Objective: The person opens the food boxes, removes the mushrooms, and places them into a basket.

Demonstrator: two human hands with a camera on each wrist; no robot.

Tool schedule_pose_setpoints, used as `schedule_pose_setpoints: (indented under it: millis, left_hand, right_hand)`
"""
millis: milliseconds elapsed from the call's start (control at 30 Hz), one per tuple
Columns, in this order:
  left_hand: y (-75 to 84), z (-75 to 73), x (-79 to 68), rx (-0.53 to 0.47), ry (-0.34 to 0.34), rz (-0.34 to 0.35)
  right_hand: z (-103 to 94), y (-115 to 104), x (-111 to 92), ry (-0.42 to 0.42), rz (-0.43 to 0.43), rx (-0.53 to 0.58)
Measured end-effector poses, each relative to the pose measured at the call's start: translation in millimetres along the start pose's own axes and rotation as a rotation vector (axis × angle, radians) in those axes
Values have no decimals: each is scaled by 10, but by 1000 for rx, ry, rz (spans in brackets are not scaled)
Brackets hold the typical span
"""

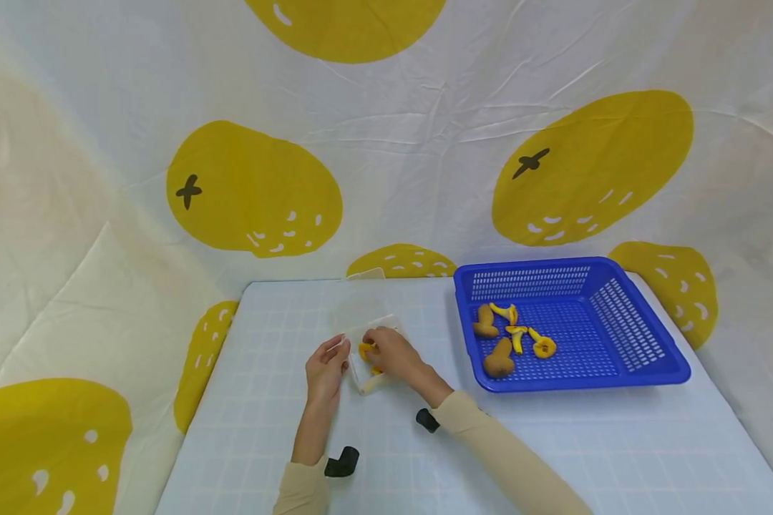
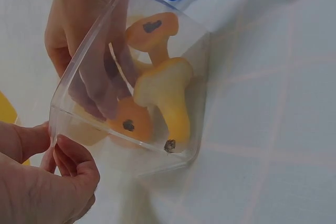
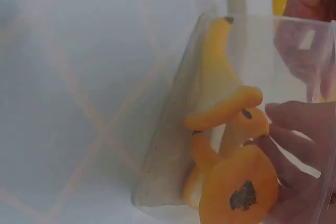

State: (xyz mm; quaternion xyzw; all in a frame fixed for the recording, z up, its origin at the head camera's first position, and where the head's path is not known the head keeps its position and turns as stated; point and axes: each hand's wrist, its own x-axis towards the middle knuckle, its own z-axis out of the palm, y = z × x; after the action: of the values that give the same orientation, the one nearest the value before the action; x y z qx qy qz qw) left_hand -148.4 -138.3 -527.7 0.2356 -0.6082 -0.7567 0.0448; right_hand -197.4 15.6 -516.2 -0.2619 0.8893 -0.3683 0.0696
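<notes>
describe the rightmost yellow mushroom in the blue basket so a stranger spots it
On the right of the table stands a large blue basket. In its left half lie two brown mushrooms and three yellow ones; look for the yellow mushroom furthest right. Unlike its neighbours, it turns a round, dark-centred cap to the camera, its stem pointing up and left.

- The left grip (image 1: pixel 326 366) holds the left rim of a clear box (image 1: pixel 357 373) on the bench (image 1: pixel 245 429).
- The right grip (image 1: pixel 394 353) holds an orange mushroom (image 1: pixel 364 352) in the box.
- To the right, a blue basket (image 1: pixel 573 387) bears two brown mushrooms (image 1: pixel 499 360) and three yellow mushrooms (image 1: pixel 544 348).
</notes>
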Motion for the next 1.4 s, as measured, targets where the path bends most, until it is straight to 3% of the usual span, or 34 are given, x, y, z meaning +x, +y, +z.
schedule_pose_setpoints:
  millis: [100,433,667,867,1167,1400]
  left_hand:
    - [-10,-9,-4,3,-4,2]
    - [-25,-36,-3,13,12,-6]
    - [-28,-14,-7,7,22,-4]
    - [-30,14,-18,11,26,-14]
    - [-34,21,9,36,39,-9]
    - [-33,4,19,34,36,-13]
  right_hand:
    - [46,4,-4,17,14,-51]
    - [44,-8,-12,8,3,-38]
    - [-10,19,-60,41,-63,61]
    - [-133,28,-132,85,-98,200]
    - [-371,51,-268,82,12,309]
    - [-606,99,-344,94,19,371]
